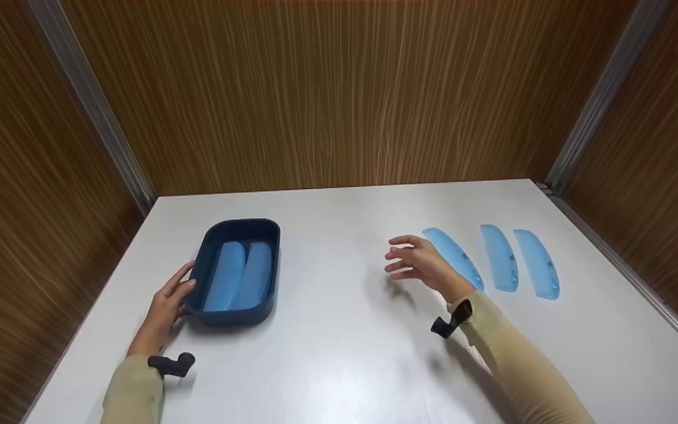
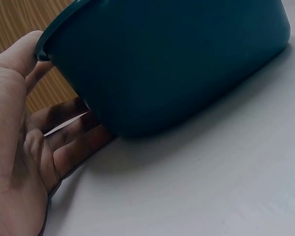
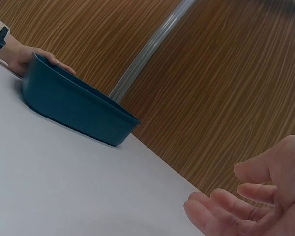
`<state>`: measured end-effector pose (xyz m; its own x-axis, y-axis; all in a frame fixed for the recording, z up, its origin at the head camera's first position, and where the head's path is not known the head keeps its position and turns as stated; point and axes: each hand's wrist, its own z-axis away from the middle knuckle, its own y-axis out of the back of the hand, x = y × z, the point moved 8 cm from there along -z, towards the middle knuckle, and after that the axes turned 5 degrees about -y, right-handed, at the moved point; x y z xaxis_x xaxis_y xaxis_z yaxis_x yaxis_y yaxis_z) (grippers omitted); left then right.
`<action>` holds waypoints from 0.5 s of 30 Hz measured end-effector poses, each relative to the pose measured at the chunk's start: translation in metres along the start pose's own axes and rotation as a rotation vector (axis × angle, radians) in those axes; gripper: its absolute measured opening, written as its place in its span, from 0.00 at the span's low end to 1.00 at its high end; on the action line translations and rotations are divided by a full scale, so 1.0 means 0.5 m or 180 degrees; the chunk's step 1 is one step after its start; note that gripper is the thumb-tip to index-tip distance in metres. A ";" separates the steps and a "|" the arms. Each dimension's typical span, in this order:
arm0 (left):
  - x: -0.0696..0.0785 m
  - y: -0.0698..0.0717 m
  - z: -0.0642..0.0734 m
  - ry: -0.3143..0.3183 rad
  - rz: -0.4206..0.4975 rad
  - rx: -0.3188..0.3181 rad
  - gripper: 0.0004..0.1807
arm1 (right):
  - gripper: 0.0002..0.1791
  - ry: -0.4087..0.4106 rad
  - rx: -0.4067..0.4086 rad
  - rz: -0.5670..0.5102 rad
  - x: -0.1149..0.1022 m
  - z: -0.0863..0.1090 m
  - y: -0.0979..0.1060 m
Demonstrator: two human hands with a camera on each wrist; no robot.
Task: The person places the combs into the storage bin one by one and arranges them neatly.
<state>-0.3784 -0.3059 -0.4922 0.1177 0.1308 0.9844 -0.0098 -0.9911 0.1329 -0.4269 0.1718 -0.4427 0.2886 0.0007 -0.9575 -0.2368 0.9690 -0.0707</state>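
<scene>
My left hand (image 1: 165, 306) holds the left side of a dark blue, rounded rectangular tub (image 1: 233, 318), thumb at its rim and fingers against the outer wall, as the left wrist view shows. Inside the tub lie two light-blue curved flat pieces (image 1: 228, 274), side by side. Over the table, right of the tub, my right hand (image 1: 418, 262) hovers with fingers spread and loosely bent, nothing between them. Just beyond it are three similar light-blue curved pieces: the nearest (image 1: 452, 254), the middle one (image 1: 499, 258) and the rightmost (image 1: 537, 264), with small dark marks along their edges.
Everything stands on a white table (image 1: 327, 365). Brown wood-grain panels (image 1: 315, 94) enclose it at the back and both sides, with metal strips (image 1: 95, 106) at the corners. Each wrist wears a small black camera mount (image 1: 171, 365).
</scene>
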 end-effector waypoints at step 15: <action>-0.001 0.001 0.003 0.0026 -0.0001 0.0037 0.26 | 0.21 -0.0002 0.0129 -0.0056 0.020 0.014 0.047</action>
<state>-0.3772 -0.3064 -0.4930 0.1095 0.1312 0.9853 0.0018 -0.9913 0.1318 -0.4228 0.1962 -0.4519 0.2928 -0.0162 -0.9560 -0.1941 0.9780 -0.0760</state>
